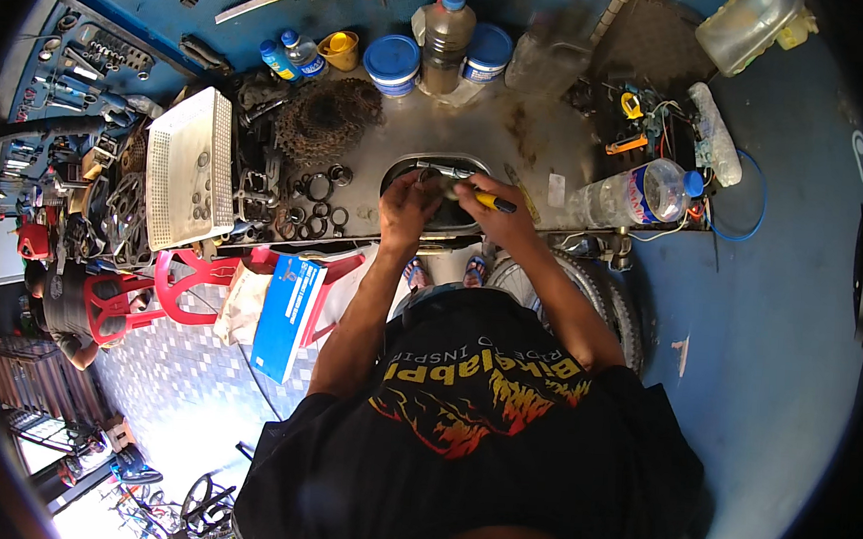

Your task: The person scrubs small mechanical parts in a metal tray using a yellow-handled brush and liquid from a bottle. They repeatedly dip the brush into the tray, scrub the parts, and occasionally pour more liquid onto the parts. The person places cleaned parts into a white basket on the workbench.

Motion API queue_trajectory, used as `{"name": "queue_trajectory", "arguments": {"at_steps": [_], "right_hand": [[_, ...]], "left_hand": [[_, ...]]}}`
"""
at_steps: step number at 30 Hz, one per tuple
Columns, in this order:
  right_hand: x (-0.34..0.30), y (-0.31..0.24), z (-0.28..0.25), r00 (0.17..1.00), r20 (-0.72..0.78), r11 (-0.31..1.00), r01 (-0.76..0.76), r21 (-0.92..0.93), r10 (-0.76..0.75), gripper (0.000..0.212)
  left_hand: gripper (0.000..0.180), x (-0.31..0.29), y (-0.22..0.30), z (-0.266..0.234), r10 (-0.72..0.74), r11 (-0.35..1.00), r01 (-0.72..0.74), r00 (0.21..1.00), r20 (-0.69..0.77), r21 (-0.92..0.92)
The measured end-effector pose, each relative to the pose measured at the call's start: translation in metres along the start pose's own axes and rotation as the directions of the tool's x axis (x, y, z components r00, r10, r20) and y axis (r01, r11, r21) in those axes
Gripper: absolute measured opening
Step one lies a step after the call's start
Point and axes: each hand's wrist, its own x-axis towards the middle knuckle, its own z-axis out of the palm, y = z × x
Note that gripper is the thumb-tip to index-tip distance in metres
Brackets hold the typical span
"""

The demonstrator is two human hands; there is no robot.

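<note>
Both hands meet over a small oval metal basin (483,165) set in the workbench. My right hand (501,207) is closed around a tool with a yellow-and-black handle (494,202); its working end lies between my hands, too blurred to tell its kind. My left hand (408,208) pinches a small part close to that end, mostly hidden by the fingers; it looks ring-like. Several loose metal rings (319,187) lie on the bench to the left of my left hand. Beyond them sits a pile of greasy bicycle cassettes (328,118).
A white perforated tray (154,172) with small rings stands at left. Blue-lidded tubs (392,61) and a dark bottle (447,46) line the back. A clear plastic bottle (630,196) lies at right. A red chair (181,291) holds a blue box (287,316); a wheel (587,287) stands under the bench.
</note>
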Motion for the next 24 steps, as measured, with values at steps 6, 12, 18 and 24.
{"name": "queue_trajectory", "arguments": {"at_steps": [6,12,18,24], "right_hand": [[0.005,0.03,-0.007,0.997,0.07,0.985,-0.024,-0.17,0.037,0.027],[0.017,0.051,-0.023,0.943,0.081,0.922,-0.331,0.201,0.322,0.036],[0.017,0.053,-0.065,0.889,-0.25,0.827,-0.452,-0.334,0.384,0.059],[0.067,0.032,-0.057,0.953,-0.292,0.939,-0.023,-0.342,-0.083,0.083]], "left_hand": [[0.022,0.0,0.003,-0.002,0.089,0.979,-0.083,0.996,-0.028,0.188],[0.009,-0.013,0.003,-0.003,0.393,0.376,-0.476,0.859,0.329,0.795],[0.014,-0.02,-0.011,-0.008,0.39,-0.013,-0.626,0.715,0.581,0.779],[0.019,-0.019,-0.015,-0.016,0.274,-0.142,-0.584,0.752,0.599,0.799]]}}
